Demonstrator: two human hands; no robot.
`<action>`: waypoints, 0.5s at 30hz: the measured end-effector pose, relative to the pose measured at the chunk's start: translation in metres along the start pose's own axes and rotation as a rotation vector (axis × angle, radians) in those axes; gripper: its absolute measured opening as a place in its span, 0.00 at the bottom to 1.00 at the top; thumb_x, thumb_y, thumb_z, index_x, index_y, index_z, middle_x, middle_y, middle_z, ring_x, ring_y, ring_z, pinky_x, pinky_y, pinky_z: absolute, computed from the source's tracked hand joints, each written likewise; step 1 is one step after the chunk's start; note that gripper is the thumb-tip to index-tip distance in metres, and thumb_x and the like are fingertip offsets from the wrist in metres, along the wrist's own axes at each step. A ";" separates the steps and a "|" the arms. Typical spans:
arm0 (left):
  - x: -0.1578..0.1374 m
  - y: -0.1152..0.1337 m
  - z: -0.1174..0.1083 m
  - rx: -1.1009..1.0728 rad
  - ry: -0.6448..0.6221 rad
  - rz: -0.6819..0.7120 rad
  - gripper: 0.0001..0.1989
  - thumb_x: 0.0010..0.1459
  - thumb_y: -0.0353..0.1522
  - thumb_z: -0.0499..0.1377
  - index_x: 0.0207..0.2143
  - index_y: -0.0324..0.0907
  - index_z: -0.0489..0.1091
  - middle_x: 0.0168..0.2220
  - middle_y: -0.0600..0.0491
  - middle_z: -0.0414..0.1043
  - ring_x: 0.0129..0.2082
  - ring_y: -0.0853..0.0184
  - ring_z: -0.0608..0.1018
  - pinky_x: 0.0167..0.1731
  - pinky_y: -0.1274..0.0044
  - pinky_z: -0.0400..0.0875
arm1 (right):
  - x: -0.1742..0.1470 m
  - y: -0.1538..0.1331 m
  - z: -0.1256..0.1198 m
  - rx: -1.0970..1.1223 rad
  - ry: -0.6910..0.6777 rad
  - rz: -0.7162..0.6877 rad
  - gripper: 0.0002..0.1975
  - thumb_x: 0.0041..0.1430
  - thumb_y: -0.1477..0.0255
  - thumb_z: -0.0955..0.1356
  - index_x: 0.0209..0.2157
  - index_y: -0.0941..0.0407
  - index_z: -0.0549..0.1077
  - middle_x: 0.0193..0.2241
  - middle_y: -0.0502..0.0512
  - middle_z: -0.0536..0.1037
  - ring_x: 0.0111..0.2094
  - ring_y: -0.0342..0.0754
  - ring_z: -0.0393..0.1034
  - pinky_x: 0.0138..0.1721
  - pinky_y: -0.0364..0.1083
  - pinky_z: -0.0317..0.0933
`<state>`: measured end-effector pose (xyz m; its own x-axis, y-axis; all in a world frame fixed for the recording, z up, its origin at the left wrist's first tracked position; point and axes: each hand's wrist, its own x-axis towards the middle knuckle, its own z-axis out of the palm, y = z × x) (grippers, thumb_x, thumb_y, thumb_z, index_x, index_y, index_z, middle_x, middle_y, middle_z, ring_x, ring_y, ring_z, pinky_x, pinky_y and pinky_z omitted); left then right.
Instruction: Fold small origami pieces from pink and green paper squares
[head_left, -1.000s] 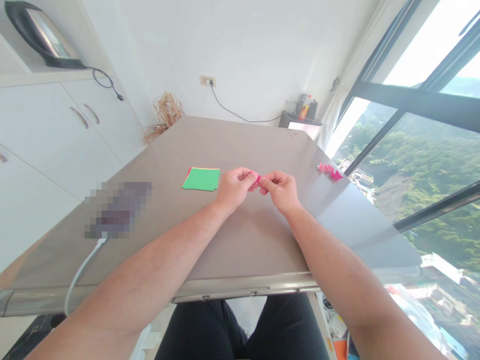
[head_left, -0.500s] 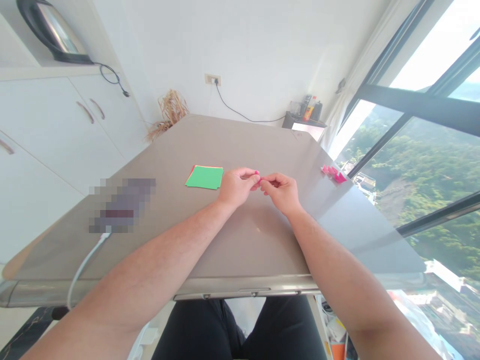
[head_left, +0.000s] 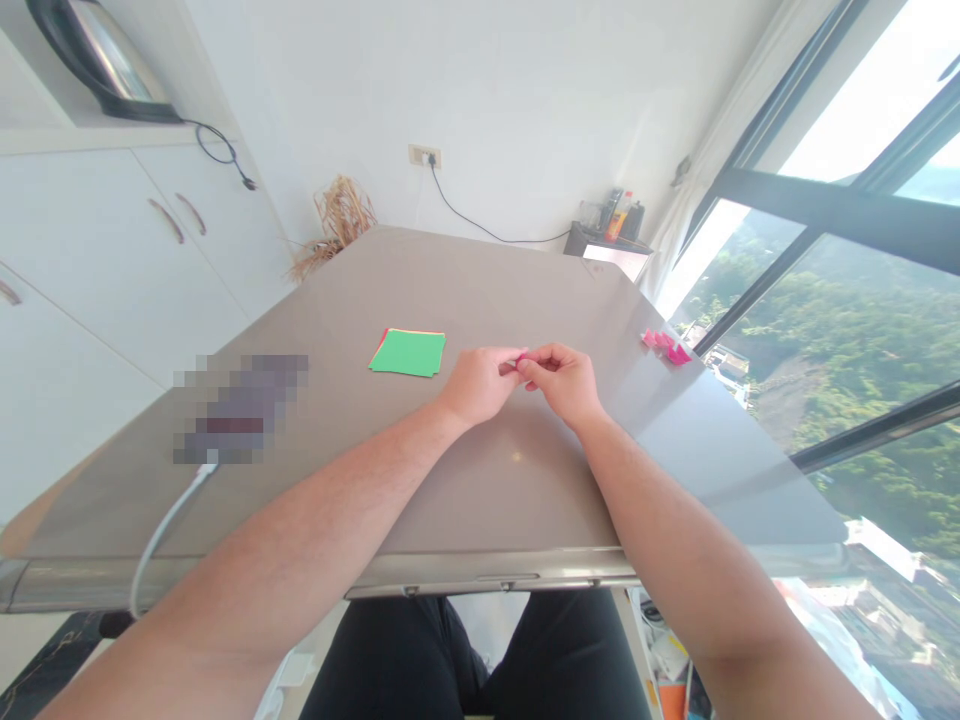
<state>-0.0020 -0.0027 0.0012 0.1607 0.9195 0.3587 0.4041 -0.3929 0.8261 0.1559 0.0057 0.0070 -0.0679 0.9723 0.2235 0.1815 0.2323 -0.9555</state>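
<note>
Above the middle of the table, my left hand (head_left: 484, 380) and my right hand (head_left: 561, 376) meet at the fingertips. Both pinch a small piece of pink paper (head_left: 522, 358), mostly covered by the fingers, so its shape is hard to make out. A stack of coloured paper sheets (head_left: 409, 353), green on top with red and yellow edges showing, lies just left of my left hand. Over by the table's right edge sit several folded pink paper pieces (head_left: 666, 346), apart from my right hand.
A blurred-out dark device (head_left: 244, 410) with a white cable (head_left: 166, 530) lies on the left of the table (head_left: 480, 290). Dried plants (head_left: 341, 222) stand behind the far left corner. Bottles (head_left: 619, 216) rest on a small cabinet at the back right, near the window.
My left hand has turned slightly and its fingers have shifted on the pink paper, which is now more covered. My right hand stays nearly in place.
</note>
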 end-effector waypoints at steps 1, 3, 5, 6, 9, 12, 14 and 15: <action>0.000 0.001 0.000 0.001 0.000 -0.005 0.17 0.57 0.32 0.63 0.50 0.44 0.78 0.43 0.50 0.83 0.45 0.58 0.83 0.49 0.70 0.76 | 0.000 0.000 0.000 0.005 -0.002 0.000 0.09 0.46 0.66 0.75 0.28 0.56 0.77 0.25 0.50 0.80 0.24 0.44 0.72 0.29 0.46 0.68; 0.001 0.002 -0.001 -0.010 -0.004 -0.020 0.17 0.57 0.32 0.63 0.50 0.44 0.78 0.43 0.50 0.83 0.45 0.58 0.83 0.49 0.70 0.76 | 0.000 0.000 0.000 0.002 -0.006 -0.005 0.09 0.47 0.65 0.75 0.29 0.55 0.77 0.25 0.51 0.80 0.24 0.44 0.73 0.30 0.46 0.68; 0.002 0.002 -0.002 -0.038 -0.010 -0.039 0.18 0.57 0.32 0.63 0.50 0.43 0.78 0.43 0.50 0.83 0.45 0.58 0.83 0.48 0.69 0.76 | -0.001 0.000 0.000 -0.014 -0.011 -0.018 0.09 0.48 0.65 0.74 0.29 0.55 0.77 0.25 0.51 0.80 0.24 0.44 0.73 0.30 0.46 0.69; 0.002 0.001 -0.003 -0.055 -0.014 -0.049 0.18 0.56 0.32 0.64 0.50 0.43 0.78 0.42 0.49 0.83 0.44 0.58 0.83 0.48 0.69 0.76 | -0.001 0.000 0.000 -0.023 -0.014 -0.028 0.09 0.49 0.65 0.74 0.30 0.55 0.77 0.25 0.51 0.80 0.24 0.44 0.73 0.30 0.46 0.69; 0.004 0.000 -0.005 -0.102 -0.038 -0.070 0.17 0.55 0.33 0.64 0.48 0.43 0.79 0.38 0.51 0.84 0.43 0.58 0.84 0.46 0.69 0.76 | -0.001 0.001 0.001 -0.048 -0.023 -0.061 0.09 0.51 0.64 0.73 0.31 0.55 0.76 0.24 0.50 0.80 0.24 0.44 0.73 0.30 0.46 0.69; 0.005 0.000 -0.006 -0.131 -0.057 -0.064 0.16 0.54 0.33 0.63 0.47 0.44 0.80 0.35 0.53 0.83 0.41 0.59 0.84 0.45 0.70 0.75 | -0.001 0.001 0.001 -0.067 -0.025 -0.089 0.09 0.52 0.64 0.73 0.32 0.55 0.76 0.24 0.50 0.80 0.24 0.44 0.73 0.30 0.46 0.69; 0.005 0.000 -0.006 -0.141 -0.061 -0.054 0.16 0.54 0.32 0.63 0.46 0.45 0.80 0.34 0.54 0.83 0.40 0.60 0.83 0.45 0.71 0.75 | -0.002 0.001 0.001 -0.078 -0.023 -0.090 0.09 0.52 0.64 0.72 0.32 0.55 0.76 0.25 0.50 0.80 0.24 0.44 0.73 0.30 0.45 0.69; 0.005 0.000 -0.006 -0.143 -0.062 -0.049 0.15 0.54 0.31 0.62 0.45 0.45 0.81 0.34 0.55 0.83 0.40 0.60 0.83 0.44 0.72 0.75 | -0.002 0.000 0.001 -0.085 -0.020 -0.086 0.08 0.53 0.65 0.72 0.32 0.55 0.76 0.25 0.50 0.80 0.24 0.44 0.73 0.30 0.45 0.69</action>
<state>-0.0068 0.0014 0.0056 0.2005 0.9350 0.2926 0.2811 -0.3410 0.8970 0.1548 0.0036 0.0059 -0.1064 0.9482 0.2994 0.2567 0.3171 -0.9130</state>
